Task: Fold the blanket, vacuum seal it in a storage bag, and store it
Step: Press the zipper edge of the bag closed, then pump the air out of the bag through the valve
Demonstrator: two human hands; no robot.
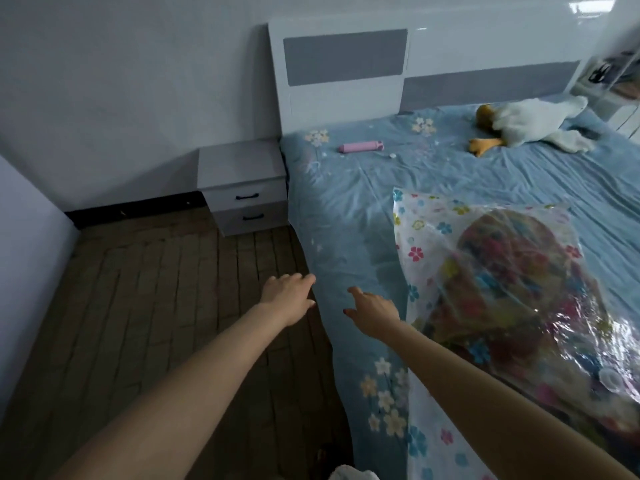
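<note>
Blanket (512, 271) fills storage bag (415, 237) on bed (346, 202); hands (289, 294) (372, 308) spread, empty.

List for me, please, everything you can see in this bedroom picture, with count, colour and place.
storage bag: one, clear plastic with flower print, lying on the bed at right
blanket: one, multicoloured, inside the storage bag
valve: one, clear and round, on the bag's near right part
bed: one, light blue flowered sheet, right half of the view
headboard: one, white with grey panels, against the wall
pink tube-shaped item: one, on the sheet near the headboard
plush goose: one, white with yellow beak and feet, far right of the bed
nightstand: one, white, two drawers, left of the bed
floor: brown wood, left
left hand: open, at the bed's edge
right hand: open, over the sheet beside the bag
</note>
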